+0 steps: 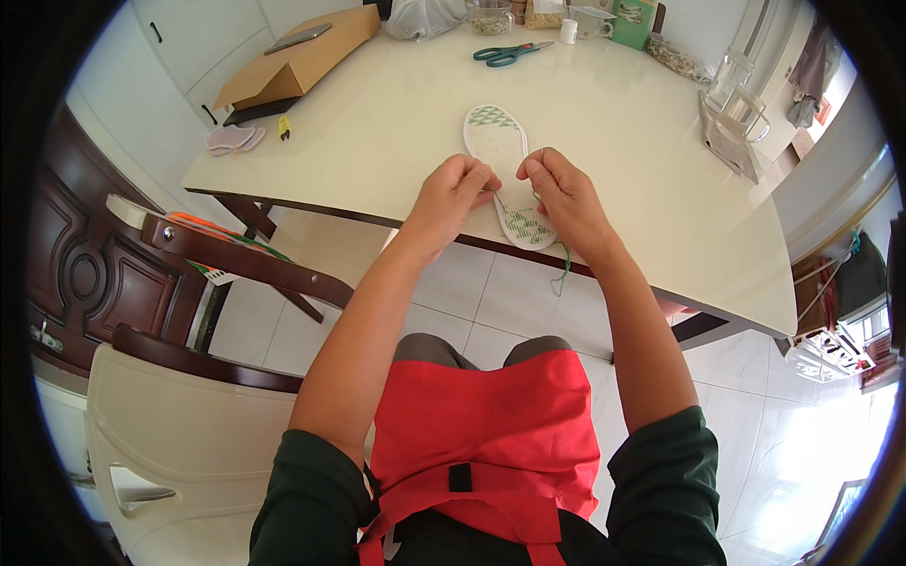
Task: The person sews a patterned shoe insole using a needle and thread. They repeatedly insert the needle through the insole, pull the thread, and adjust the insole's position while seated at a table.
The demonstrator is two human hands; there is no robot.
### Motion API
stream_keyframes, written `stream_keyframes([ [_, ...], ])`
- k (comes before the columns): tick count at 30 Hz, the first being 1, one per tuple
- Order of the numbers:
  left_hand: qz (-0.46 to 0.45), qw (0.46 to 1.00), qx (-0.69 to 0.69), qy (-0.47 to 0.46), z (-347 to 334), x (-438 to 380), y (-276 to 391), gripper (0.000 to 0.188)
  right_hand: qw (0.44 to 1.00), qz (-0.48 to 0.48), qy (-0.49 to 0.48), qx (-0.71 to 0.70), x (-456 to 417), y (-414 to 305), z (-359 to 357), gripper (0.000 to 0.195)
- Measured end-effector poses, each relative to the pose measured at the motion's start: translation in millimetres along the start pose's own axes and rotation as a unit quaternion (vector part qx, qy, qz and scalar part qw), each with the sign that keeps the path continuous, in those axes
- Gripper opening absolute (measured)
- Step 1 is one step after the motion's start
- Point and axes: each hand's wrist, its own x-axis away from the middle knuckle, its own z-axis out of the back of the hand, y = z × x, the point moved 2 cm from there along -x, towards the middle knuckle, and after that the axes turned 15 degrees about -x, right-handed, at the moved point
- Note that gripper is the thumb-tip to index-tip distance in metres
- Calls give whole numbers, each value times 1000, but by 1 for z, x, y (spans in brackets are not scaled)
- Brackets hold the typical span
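Note:
A white fabric insole (499, 152) lies on the table near its front edge, with green stitching across its toe and heel ends. My left hand (456, 191) is at the insole's left edge, thumb and forefinger pinching a thin strand of thread that runs down to the lower stitching. My right hand (563, 194) is over the right edge, its fingertips closed on what looks like a sewing needle, with a fine tip showing above them. A loose tail of green thread (564, 269) hangs over the table edge below this hand.
Dark-green-handled scissors (506, 54) lie farther back on the table (637, 156). To the left are yellow thread snips (284, 128), small fabric pads (233, 139) and a cardboard box (304, 60). A glass pitcher (740, 117) stands at right. A chair (191, 424) is beside me.

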Motion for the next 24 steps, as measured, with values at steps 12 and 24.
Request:
stream_keyframes([
  [12, 15, 1000, -4, 2, -6, -2, 3, 24, 996, -34, -35, 72, 0, -4, -5, 16],
  [24, 30, 999, 20, -1, -3, 2, 8, 25, 998, -47, -9, 35, -1, -1, -6, 18],
])
